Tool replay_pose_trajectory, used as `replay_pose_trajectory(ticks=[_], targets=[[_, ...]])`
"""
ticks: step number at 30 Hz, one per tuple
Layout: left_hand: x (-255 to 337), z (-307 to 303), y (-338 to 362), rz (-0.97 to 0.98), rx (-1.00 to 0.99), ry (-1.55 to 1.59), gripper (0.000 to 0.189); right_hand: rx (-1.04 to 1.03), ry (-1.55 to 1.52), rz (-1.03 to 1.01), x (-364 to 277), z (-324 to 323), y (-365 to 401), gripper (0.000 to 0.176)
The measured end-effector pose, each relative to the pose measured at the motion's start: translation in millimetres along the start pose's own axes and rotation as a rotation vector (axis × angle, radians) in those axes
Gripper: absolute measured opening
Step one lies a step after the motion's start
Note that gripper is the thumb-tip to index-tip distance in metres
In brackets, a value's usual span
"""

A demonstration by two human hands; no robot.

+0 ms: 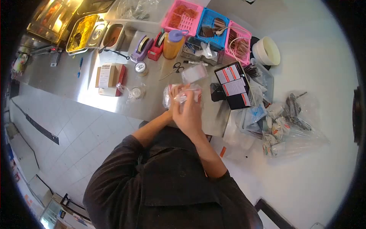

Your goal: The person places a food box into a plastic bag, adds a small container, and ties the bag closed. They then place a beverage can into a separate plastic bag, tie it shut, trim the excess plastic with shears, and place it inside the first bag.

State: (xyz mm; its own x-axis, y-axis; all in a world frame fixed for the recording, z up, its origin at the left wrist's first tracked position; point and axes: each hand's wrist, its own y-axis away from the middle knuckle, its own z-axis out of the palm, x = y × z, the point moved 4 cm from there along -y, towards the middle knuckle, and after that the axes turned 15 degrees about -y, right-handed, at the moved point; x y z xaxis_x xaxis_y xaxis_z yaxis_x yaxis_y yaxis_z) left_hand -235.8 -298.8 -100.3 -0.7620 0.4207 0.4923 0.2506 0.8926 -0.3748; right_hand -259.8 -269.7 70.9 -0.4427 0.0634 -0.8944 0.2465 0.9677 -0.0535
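Both hands meet over the counter's front edge at a clear plastic bag [167, 97] with something red and white showing through it. My left hand [176, 92] has its fingers curled round the bag from the left. My right hand [187, 114] is closed on the bag's gathered upper part, its fingers bent and partly hiding the left hand. What the bag contains cannot be made out. Just beyond the hands lie a stack of small clear plastic bags [194, 73] and a pair of scissors [176, 68]. A tablet showing order panels [233, 86] stands to the right.
Left on the steel counter [85, 89] are boxes with a receipt [110, 79], a can [140, 68] and a lidded clear cup [136, 92]. Tape dispensers [156, 47], a yellow sauce bottle [173, 45] and coloured baskets [211, 27] stand behind. Bagged items [284, 126] lie right.
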Motion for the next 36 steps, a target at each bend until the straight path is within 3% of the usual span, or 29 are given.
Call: replay_pose_trajectory(ticks=[3, 4, 7, 12, 15, 17, 19, 21, 22, 23, 25, 26, 28, 30, 32, 34, 36], targets=[[-2, 4, -17, 0.087, -0.071, 0.217, 0.055, -0.108, 0.038, 0.051, 20, 40, 15, 0.033], [-3, 20, -11, 0.042, -0.112, 0.022, 0.051, -0.133, 0.069, 0.036, 25, 49, 23, 0.032], [-10, 33, -3, 0.068, -0.159, -0.055, 0.049, -0.135, 0.087, -0.047, 25, 39, 34, 0.029], [23, -2, -21, 0.070, -0.026, -0.122, 0.044, 0.012, 0.019, -0.063, 7, 10, 29, 0.023], [27, -9, -35, 0.171, 0.161, 0.044, 0.041, -0.134, 0.092, 0.040, 40, 40, 31, 0.027], [19, 9, -47, 0.225, 0.150, 0.109, 0.037, -0.039, 0.384, -0.152, 25, 25, 44, 0.029], [3, 44, -46, 0.226, -0.025, 0.037, 0.033, 0.053, 0.524, -0.242, 0, -4, 62, 0.032], [15, 38, -56, 0.491, -0.266, -0.087, 0.032, 0.145, 0.509, -0.242, -28, -62, 80, 0.036], [21, 33, -60, 0.621, -0.390, -0.153, 0.031, 0.217, 0.270, -0.144, -10, -82, 97, 0.035], [26, 27, -65, 0.765, -0.359, -0.180, 0.030, 0.282, 0.029, -0.047, 18, -95, 117, 0.034], [40, 11, -75, 1.011, -0.264, -0.146, 0.031, 0.386, -0.114, 0.176, 111, -97, 164, 0.040], [49, -2, -80, 1.114, -0.192, -0.091, 0.033, 0.405, -0.013, 0.121, 128, -90, 167, 0.048], [64, -24, -91, 0.982, -0.214, 0.050, 0.035, 0.442, 0.185, 0.006, 143, -71, 165, 0.064], [90, -66, -109, 0.602, -0.497, 0.169, 0.038, 0.605, 0.223, -0.231, 132, -60, 145, 0.083], [132, -140, -112, -0.078, -0.970, 0.267, 0.042, 0.708, 0.203, -0.464, 127, -61, 126, 0.097], [147, -184, -106, -0.410, -1.042, 0.464, 0.043, 0.827, 0.131, -0.670, 122, -68, 105, 0.104], [156, -208, -98, -0.507, -0.985, 0.594, 0.043, 1.097, 0.072, -0.823, 109, -70, 75, 0.105]])
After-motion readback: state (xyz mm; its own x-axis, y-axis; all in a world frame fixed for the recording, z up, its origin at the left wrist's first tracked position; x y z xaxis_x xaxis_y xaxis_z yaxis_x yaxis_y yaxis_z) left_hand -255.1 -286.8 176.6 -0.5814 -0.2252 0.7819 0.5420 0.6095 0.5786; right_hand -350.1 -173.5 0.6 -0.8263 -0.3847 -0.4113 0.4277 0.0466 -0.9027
